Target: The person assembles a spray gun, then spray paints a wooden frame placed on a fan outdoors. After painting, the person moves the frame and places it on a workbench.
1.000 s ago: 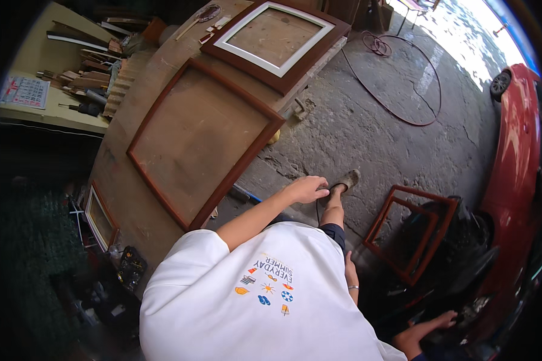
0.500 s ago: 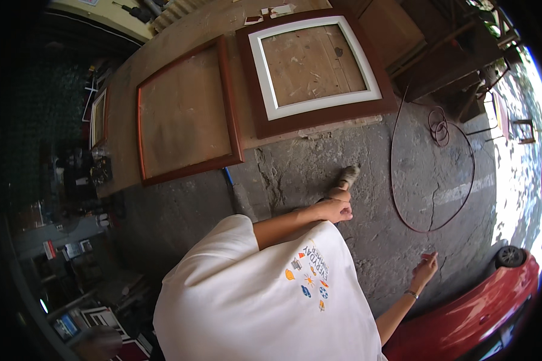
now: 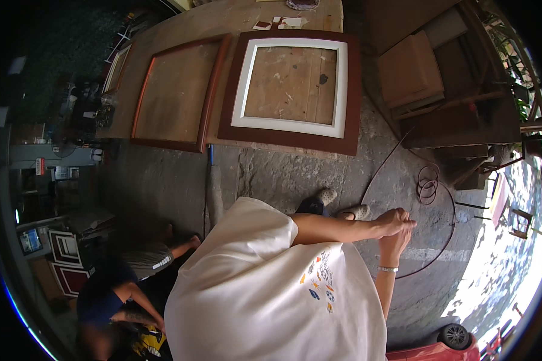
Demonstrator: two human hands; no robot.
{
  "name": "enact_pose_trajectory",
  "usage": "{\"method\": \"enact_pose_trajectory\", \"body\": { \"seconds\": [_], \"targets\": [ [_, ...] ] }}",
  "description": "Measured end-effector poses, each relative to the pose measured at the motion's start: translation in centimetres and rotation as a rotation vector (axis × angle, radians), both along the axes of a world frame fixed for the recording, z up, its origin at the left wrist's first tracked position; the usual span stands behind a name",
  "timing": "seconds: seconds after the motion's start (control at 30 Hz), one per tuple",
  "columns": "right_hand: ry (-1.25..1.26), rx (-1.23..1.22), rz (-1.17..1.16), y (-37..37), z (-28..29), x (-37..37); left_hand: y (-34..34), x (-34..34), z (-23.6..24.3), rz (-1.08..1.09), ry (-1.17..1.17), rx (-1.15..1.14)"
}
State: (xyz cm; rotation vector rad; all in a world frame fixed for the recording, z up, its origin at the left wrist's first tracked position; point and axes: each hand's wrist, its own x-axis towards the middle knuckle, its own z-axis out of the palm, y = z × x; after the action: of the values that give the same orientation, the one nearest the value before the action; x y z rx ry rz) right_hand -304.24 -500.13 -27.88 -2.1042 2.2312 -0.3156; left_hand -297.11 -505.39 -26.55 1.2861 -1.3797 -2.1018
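My left hand [image 3: 388, 222] and my right hand [image 3: 395, 243] meet in front of my white shirt, at the right of the middle. The left fingers are curled in against the right hand. Partly covered by the left, my right hand also looks closed, with a bracelet [image 3: 388, 269] at its wrist. Whether anything small is between the fingers cannot be made out. Ahead, on a wooden worktable [image 3: 283, 144], lie a dark brown frame with a white inner border [image 3: 350, 99] and a thinner reddish-brown frame [image 3: 209, 96]. Neither frame is touched by my hands.
A thin hose [image 3: 453, 222] loops over the concrete floor on the right. Boards and cardboard [image 3: 412, 72] lean beyond it. Another person [image 3: 123, 289] bends down at lower left, near stacked frames [image 3: 66, 248]. A red car [image 3: 433, 354] is at lower right.
My hands, apart before, have come together, the left moving right. The view has turned: the frames sit further left, the car is lower, and another person is clearly visible at lower left.
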Motion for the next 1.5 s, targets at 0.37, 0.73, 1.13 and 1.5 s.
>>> {"method": "enact_pose_trajectory", "body": {
  "seconds": [0.37, 0.73, 1.13, 1.5],
  "targets": [
    [-0.109, 0.223, 0.001, -4.2, -0.1, -11.7, -3.2, -10.7, -1.1, 0.245, -0.072, -0.463],
    [-0.531, 0.164, -0.778, -9.9, 0.9, -25.4, -19.8, -22.7, -1.0, 0.074, -0.099, -1.051],
    [-0.46, 0.207, -1.21, -11.5, 0.8, -32.6, -61.7, -48.2, -3.3, 0.16, -0.006, -1.284],
    [-0.375, -0.07, -1.347, -14.4, 1.9, -31.3, -64.8, -53.2, -4.7, 0.104, -0.064, -0.922]
  ]
}}
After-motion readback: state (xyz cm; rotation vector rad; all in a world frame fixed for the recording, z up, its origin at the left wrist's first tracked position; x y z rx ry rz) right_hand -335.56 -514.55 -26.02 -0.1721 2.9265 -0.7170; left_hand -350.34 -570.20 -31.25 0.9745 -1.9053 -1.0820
